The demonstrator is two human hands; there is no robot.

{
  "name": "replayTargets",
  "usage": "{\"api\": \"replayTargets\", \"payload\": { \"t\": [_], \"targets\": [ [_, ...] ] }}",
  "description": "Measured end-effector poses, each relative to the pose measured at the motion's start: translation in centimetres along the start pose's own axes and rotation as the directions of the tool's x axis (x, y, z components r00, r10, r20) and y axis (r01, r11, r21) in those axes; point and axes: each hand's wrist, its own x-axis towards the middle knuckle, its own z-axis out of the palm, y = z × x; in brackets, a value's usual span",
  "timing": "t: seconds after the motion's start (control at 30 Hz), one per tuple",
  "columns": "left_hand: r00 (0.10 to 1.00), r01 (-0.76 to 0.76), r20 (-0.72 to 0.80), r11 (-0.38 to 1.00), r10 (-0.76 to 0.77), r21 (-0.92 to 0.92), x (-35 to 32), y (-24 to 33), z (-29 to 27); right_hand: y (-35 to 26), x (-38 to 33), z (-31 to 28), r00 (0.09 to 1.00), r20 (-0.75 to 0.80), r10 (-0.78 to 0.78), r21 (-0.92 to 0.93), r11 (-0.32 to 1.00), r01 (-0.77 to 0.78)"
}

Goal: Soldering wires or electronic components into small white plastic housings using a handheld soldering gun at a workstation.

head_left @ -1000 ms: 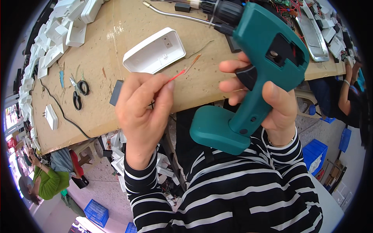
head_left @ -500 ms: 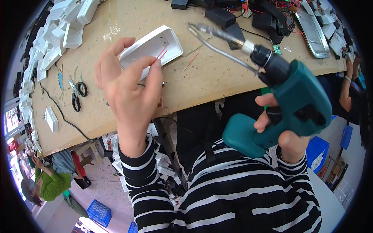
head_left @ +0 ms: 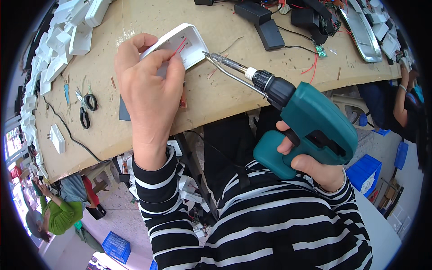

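Observation:
My left hand [head_left: 148, 87] is closed at the far side of the table's front edge, thumb and index finger pinching thin red wires [head_left: 181, 45]. Its other fingers lie at the rim of a white plastic housing [head_left: 196, 48], which is tilted and partly hidden behind the hand. My right hand [head_left: 321, 173] grips a green pistol-shaped soldering gun [head_left: 317, 123], its index finger near the trigger. The gun's metal tip and thin feed tube point left, close to the housing's right edge; contact cannot be told. Below my left hand, a brown circuit board [head_left: 183, 101] shows in part.
Black-handled scissors [head_left: 85, 108] and a white plug housing [head_left: 57, 138] lie left. White housings [head_left: 56, 54] pile along the left edge. Black boxes [head_left: 269, 35], a small green circuit board [head_left: 321, 51] and a metal tray [head_left: 365, 38] stand back right. Other people sit at both sides.
The soldering gun has moved left and its tip has come down close to the housing. My left hand has shifted slightly away from me with the wires and housing.

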Motion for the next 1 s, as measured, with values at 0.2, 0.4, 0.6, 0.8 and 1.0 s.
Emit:
{"api": "replayTargets", "payload": {
  "t": [0.2, 0.4, 0.6, 0.8, 1.0],
  "targets": [
    [1.0, -0.02, 0.0, 0.999, 0.02, 0.048, 0.0, 0.0, 0.1, 0.2, 0.6, 0.7, 0.999, -0.042, -0.019, -0.012, 1.0, 0.018],
    [0.999, -0.05, 0.003, 0.996, 0.05, 0.077, 0.0, -0.2, 0.1, -0.3, 1.2, 1.2, 0.998, -0.065, 0.004, 0.005, 1.0, -0.003],
    [0.999, -0.036, 0.013, 0.997, 0.035, 0.072, 0.0, -0.1, 0.1, 0.0, 2.2, 1.7, 0.99, -0.087, -0.112, 0.065, 0.991, 0.118],
    [0.999, -0.054, 0.011, 0.995, 0.053, 0.087, 0.0, -0.2, -0.1, -0.1, 2.9, 1.9, 0.992, -0.079, -0.097, 0.057, 0.993, 0.102],
    [0.997, -0.075, 0.036, 0.989, 0.071, 0.13, 0.0, -0.1, -0.2, -0.2, 3.5, 2.0, 0.993, -0.079, -0.09, -0.016, 0.996, 0.089]
  ]
}}
